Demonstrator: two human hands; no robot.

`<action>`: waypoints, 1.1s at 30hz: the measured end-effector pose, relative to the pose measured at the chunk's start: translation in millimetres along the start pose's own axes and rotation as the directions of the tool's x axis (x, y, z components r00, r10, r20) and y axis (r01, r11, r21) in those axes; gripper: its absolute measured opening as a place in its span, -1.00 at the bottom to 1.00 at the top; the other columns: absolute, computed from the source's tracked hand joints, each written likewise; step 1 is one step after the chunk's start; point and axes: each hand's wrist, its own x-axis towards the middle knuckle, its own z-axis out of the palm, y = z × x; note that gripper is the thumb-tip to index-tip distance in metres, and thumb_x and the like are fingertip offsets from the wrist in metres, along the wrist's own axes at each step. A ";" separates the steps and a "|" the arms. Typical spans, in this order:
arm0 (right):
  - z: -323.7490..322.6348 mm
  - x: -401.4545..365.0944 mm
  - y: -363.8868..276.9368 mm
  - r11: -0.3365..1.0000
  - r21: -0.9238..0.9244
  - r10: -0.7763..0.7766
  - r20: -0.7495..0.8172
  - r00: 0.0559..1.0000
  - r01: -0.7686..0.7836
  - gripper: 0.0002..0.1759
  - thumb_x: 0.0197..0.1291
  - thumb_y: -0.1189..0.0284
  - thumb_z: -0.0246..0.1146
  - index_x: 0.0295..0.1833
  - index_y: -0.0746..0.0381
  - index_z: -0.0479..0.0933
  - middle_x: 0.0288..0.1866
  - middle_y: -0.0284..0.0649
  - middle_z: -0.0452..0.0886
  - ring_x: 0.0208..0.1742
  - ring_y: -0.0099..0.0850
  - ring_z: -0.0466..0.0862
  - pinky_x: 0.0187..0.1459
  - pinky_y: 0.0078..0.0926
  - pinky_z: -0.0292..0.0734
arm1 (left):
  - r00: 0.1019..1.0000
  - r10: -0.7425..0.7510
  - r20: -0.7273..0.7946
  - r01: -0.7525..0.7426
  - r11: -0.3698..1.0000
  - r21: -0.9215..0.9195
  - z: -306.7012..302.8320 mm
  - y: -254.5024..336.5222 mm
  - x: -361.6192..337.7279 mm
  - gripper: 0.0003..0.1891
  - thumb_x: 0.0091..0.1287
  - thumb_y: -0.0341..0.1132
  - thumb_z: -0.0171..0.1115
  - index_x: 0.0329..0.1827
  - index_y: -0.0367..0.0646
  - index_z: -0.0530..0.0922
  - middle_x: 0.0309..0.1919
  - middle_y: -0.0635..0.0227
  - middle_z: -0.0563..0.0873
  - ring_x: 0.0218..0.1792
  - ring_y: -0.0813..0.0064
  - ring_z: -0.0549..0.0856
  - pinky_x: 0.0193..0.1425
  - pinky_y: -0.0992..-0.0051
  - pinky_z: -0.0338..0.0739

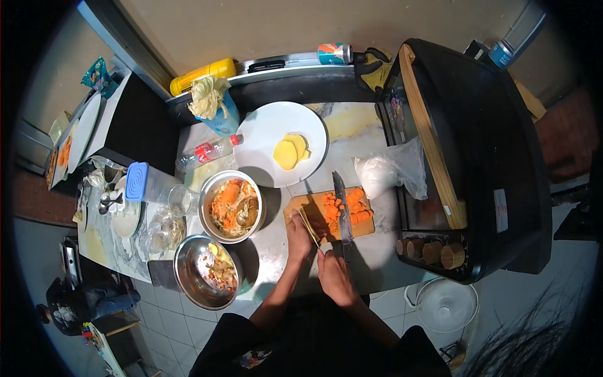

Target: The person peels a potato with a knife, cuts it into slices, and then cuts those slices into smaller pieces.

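My left hand (298, 239) is closed around a thin, yellowish flat piece (309, 225), held on edge above the cutting board (294, 206). My right hand (337, 276) is closed just below it, its fingers pinching a small pale piece (325, 247) whose kind I cannot make out. A large dark-bladed knife (342, 207) lies across the board, near my right hand. Chopped carrots (358, 206) lie on both sides of its blade. Beyond the board, yellow slices (287, 154) rest on a big white plate (251, 129).
To the left stand a pot of shredded food (204, 217) and a metal bowl of peelings (182, 276). Behind them are a plastic bottle (213, 151) and a blue-lidded container (147, 182). A bag of white powder (377, 176) sits beside the black oven (490, 163). Another person (81, 305) is at far left.
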 end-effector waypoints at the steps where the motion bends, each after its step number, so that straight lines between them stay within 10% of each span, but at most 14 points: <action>1: 3.8 0.5 3.7 1.000 -0.006 -0.023 -0.013 1.000 0.023 -0.57 0.38 0.25 -0.04 -0.40 0.40 0.43 -0.56 0.24 0.51 -0.42 0.20 0.56 -0.41 0.08 0.43 | 1.000 -0.009 -0.002 0.009 1.000 0.010 -0.1 0.6 -0.4 -0.43 0.48 0.05 -0.32 -0.22 -0.38 0.42 -0.56 0.09 0.59 -0.64 0.27 0.63 -0.53 0.35 0.63; 33: -7.9 -9.1 -5.1 1.000 -0.025 -0.005 0.031 1.000 0.006 -0.64 0.36 0.31 -0.02 -0.35 0.39 0.41 -0.55 0.22 0.51 -0.43 0.21 0.54 -0.38 0.09 0.42 | 0.992 -0.114 0.059 0.115 0.993 -0.015 -11.9 10.8 6.6 -0.43 0.47 0.03 -0.40 -0.06 -0.37 0.38 -0.55 0.08 0.61 -0.57 0.22 0.68 -0.51 0.35 0.64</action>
